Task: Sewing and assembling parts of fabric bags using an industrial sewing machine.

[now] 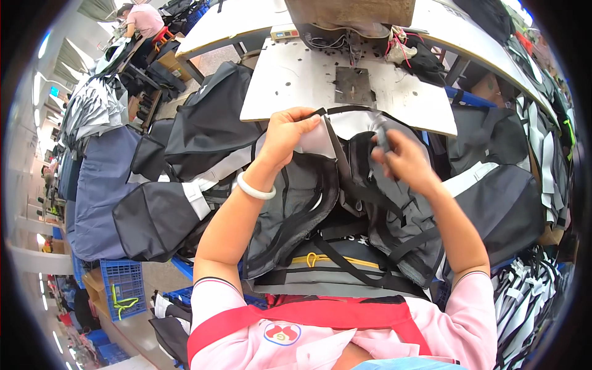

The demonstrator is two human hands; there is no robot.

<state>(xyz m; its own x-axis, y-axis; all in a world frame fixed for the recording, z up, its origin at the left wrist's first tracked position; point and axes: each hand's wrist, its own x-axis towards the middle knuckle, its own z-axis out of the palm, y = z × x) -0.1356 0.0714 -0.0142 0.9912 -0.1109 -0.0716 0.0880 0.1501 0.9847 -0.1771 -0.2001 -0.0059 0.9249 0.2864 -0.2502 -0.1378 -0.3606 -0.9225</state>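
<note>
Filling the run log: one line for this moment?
left hand: pinching grey-black fabric bag panel | right hand: gripping same panel | white sewing machine table: beyond

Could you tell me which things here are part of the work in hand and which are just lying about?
In hand: grey and black bag piece; left hand; right hand; sewing machine table.
Lying about: stacked bag pieces; blue crate; bundled straps.

bag panel: dark grey and black, with a light grey patch
cord: yellow, below bag panel
bangle: white
apron straps: red over pink
crate: blue, left of bag panel
</note>
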